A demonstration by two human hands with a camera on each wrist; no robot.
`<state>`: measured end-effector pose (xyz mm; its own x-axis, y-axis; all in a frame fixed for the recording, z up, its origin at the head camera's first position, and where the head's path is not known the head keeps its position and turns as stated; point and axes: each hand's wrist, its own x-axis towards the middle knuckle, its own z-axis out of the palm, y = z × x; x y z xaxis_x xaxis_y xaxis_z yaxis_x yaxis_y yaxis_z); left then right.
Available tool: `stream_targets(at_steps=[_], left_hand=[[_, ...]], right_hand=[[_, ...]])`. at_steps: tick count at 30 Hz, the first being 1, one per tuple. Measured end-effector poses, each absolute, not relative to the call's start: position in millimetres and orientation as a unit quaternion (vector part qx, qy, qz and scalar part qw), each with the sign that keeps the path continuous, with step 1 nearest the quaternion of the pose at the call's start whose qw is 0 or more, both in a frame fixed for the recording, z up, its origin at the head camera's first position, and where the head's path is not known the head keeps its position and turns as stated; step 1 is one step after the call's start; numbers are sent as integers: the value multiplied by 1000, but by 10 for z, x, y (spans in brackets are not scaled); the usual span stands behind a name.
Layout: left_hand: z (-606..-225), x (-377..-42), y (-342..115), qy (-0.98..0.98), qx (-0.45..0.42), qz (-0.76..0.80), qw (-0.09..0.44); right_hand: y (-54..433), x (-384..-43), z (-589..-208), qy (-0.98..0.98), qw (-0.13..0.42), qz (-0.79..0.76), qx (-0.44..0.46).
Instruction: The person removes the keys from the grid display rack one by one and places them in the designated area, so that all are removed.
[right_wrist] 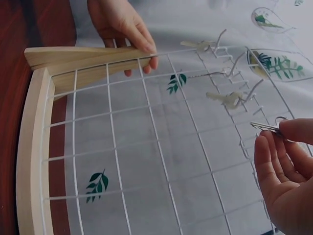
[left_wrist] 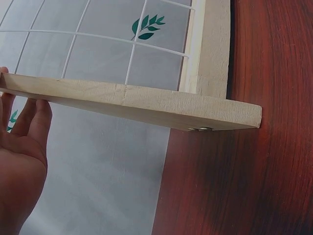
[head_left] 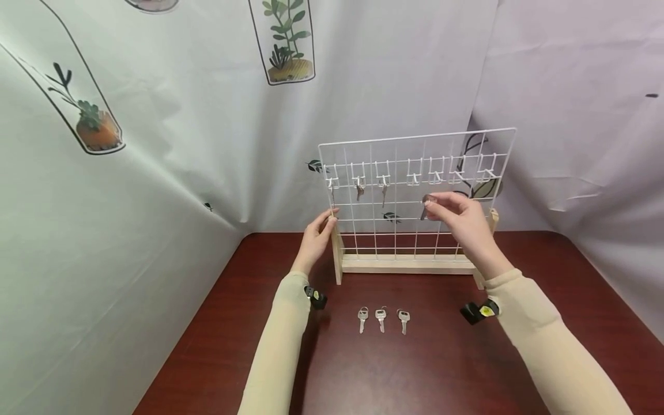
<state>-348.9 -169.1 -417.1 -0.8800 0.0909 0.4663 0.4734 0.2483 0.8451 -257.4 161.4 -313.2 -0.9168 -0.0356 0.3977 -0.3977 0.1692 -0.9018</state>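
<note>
My left hand grips the top of the left wooden post of a white wire grid rack, thumb in front and fingers behind. Between thumb and fingertips, my right hand pinches a small metal key with a ring, held in front of the grid below the right-hand hooks. From the three leftmost hooks hang three keys, one of them the middle key. On the table in front of the rack lie three more keys in a row, the centre key among them.
The rack's wooden base bar runs along the back of the dark red table. Right behind stands a pale cloth backdrop with plant prints. At the rack's right side is another wooden post.
</note>
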Motion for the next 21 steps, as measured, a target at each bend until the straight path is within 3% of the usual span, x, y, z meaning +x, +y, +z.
stream_targets(at_steps=[21], left_hand=[[-4176,-3508,-1711,-771,-187,-590,151]], right_hand=[[2028,-2331,-3740,-844,73,523,96]])
